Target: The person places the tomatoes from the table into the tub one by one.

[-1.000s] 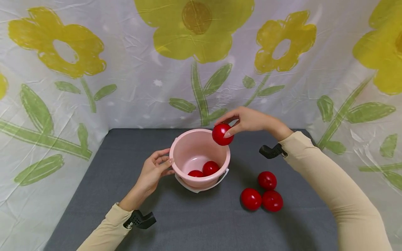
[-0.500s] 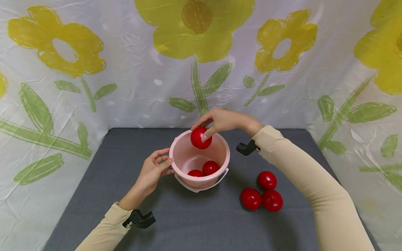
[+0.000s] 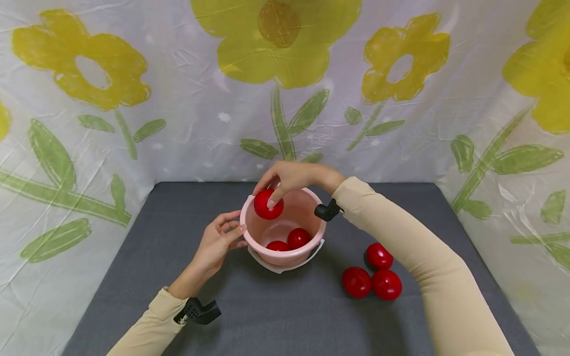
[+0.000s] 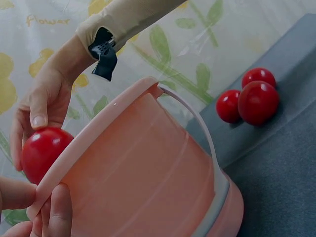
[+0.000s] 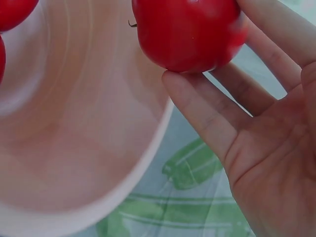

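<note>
My right hand (image 3: 296, 176) holds a red tomato (image 3: 263, 208) over the left side of a pink bucket (image 3: 296, 207), thumb in front and fingers behind. A small stem shows on that tomato (image 5: 187, 37) in the right wrist view. My left hand (image 3: 217, 241) pinches the bucket's left rim between thumb and fingers. Inside the bucket, two more tomatoes lie low at the front; one (image 3: 299, 238) shows well, the other (image 3: 278, 245) is partly hidden by the rim. From the left wrist view, the held tomato (image 4: 45, 154) appears just beyond the rim.
Three tomatoes (image 3: 356, 282) lie close together on the grey cloth (image 3: 307, 316), right of the bucket. The bucket's white handle (image 3: 278, 270) hangs down in front. A flowered curtain (image 3: 191, 138) stands behind and at both sides.
My right hand has carried the tomato leftward from the bucket's right rim, across the opening, and slightly down near the left rim. My left hand and the bucket have stayed put.
</note>
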### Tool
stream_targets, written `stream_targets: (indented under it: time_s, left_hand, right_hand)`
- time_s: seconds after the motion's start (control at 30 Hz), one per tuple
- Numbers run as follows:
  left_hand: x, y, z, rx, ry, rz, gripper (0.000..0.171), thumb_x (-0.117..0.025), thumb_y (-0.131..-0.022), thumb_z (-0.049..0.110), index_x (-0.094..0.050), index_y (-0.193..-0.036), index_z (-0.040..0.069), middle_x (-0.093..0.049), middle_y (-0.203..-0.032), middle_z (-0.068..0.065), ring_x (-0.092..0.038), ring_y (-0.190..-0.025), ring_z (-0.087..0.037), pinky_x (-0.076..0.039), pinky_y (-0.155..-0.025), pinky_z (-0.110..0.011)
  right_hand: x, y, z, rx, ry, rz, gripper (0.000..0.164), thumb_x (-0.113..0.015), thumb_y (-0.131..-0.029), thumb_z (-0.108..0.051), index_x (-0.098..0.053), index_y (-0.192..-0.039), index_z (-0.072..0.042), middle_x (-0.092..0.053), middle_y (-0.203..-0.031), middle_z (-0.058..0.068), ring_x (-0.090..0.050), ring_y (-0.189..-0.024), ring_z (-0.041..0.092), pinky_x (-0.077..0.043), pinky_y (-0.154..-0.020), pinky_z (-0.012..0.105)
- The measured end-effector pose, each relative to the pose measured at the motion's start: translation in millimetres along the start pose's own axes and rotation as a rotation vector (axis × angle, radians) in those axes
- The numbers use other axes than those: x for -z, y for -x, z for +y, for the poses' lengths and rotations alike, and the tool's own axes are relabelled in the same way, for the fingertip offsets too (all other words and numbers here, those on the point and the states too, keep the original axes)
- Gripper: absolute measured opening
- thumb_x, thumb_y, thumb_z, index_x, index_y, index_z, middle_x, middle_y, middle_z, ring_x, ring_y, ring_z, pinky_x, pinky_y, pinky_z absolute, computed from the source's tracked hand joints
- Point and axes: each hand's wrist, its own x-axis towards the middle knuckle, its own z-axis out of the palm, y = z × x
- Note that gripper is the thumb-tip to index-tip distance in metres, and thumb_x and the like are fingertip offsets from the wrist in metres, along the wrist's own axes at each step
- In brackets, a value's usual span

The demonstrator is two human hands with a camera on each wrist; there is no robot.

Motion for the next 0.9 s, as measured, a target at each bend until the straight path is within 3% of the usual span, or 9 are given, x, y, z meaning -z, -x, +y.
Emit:
stream_targets:
  time_s: [0.23,0.47,0.9]
  left_hand:
    - [0.7,-1.7,-2.2,0.004,-0.004,0.007,0.053,-0.065,-0.093,0.003,-0.043,-0.141,0.000,-0.061,-0.096,0.001,-0.065,-0.075,-0.007,-0.063,-0.072,-0.025]
    - [0.8,-2.8,-3.8,-0.005,0.000,-0.004,0.053,-0.065,-0.093,0.003,-0.043,-0.141,0.000,-0.061,-0.098,0.001,-0.065,-0.077,-0.006,-0.063,-0.072,-0.025]
    - [1.0,-0.8,-2.6,-0.010,0.022,-0.005,0.052,-0.063,-0.094,0.001,-0.041,-0.141,-0.003,-0.061,-0.092,0.003,-0.064,-0.075,-0.004,-0.062,-0.068,-0.023]
  right_hand:
    - [-8,-10,-2,-0.025,-0.019,-0.030,0.047,-0.078,-0.084,-0.014,-0.066,-0.129,-0.012,-0.069,-0.124,0.003,-0.064,-0.110,0.021,-0.061,-0.088,0.029]
    - [-20,-15,5,-0.057,-0.012,-0.042,0.042,-0.078,-0.084,-0.017,-0.069,-0.125,-0.019,-0.071,-0.118,-0.002,-0.062,-0.110,0.018,-0.061,-0.086,0.028]
    - [-18,-16,9,-0.007,-0.012,-0.030,0.040,-0.075,-0.088,-0.015,-0.068,-0.128,-0.013,-0.070,-0.126,0.006,-0.065,-0.117,0.027,-0.056,-0.099,0.028]
